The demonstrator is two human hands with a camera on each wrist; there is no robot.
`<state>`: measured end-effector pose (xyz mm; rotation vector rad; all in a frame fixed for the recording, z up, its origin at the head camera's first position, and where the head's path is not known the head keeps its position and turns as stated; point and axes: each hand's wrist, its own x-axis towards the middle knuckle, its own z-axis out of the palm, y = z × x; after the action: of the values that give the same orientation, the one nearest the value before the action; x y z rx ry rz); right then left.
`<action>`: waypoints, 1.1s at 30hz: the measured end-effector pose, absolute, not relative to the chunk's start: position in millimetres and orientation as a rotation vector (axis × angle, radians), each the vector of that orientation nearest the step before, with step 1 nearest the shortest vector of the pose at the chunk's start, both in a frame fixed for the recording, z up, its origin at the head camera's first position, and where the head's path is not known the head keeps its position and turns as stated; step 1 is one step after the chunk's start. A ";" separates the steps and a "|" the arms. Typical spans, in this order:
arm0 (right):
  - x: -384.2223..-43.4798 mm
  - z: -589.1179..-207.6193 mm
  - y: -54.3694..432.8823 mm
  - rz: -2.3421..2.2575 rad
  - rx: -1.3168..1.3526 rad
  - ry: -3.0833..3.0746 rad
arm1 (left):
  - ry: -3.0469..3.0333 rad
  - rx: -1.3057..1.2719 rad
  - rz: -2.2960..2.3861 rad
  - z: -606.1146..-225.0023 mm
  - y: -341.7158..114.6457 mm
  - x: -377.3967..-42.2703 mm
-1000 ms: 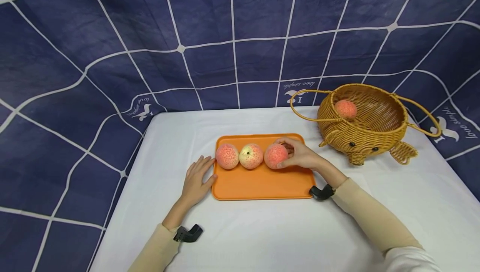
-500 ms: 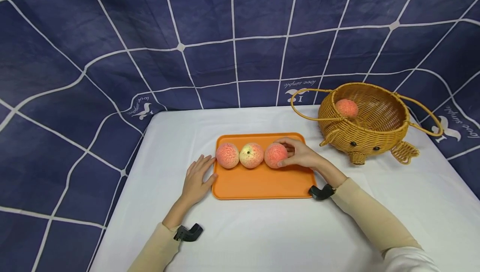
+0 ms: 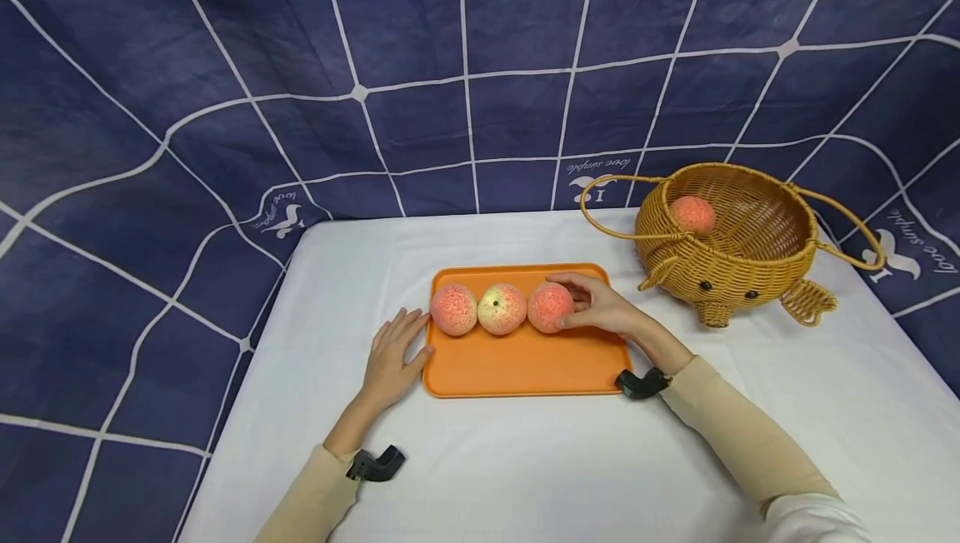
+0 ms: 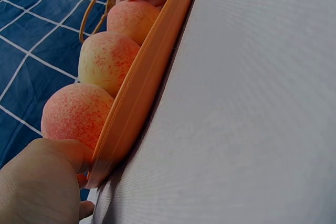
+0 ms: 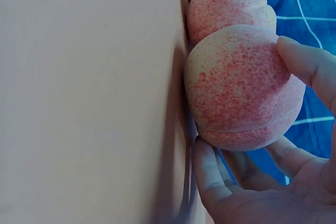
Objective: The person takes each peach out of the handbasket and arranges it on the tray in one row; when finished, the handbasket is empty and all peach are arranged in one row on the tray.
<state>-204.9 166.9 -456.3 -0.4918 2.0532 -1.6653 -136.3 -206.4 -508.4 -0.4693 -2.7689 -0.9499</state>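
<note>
Three peaches lie in a row along the far half of an orange tray. My right hand holds the rightmost peach, thumb on the near side and fingers behind it; the right wrist view shows this peach between thumb and fingers. A yellower peach sits in the middle, stem hollow upward. The leftmost peach is close to my left hand, whose fingers are extended at the tray's left edge. In the left wrist view, the left thumb lies by the tray rim.
A wicker basket with an animal face and two loop handles stands at the back right of the white-covered table. One peach lies inside it. A blue checked cloth hangs behind the table.
</note>
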 end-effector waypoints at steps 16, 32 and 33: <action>-204.6 -456.4 166.9 -1.665 -0.477 2.075 | -2.747 -0.479 -0.928 -508.8 -206.1 -137.5; -201.1 -456.4 163.3 -1.669 -0.529 2.084 | -2.763 -0.475 -0.939 -508.6 -206.9 -136.2; -200.5 -455.0 163.8 -1.664 -0.531 2.094 | -2.766 -0.474 -0.939 -508.5 -206.8 -136.1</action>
<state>-200.5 163.8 -455.0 -0.5309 2.0937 -1.6635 -136.1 -206.8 -508.5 -0.4738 -2.7655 -0.9394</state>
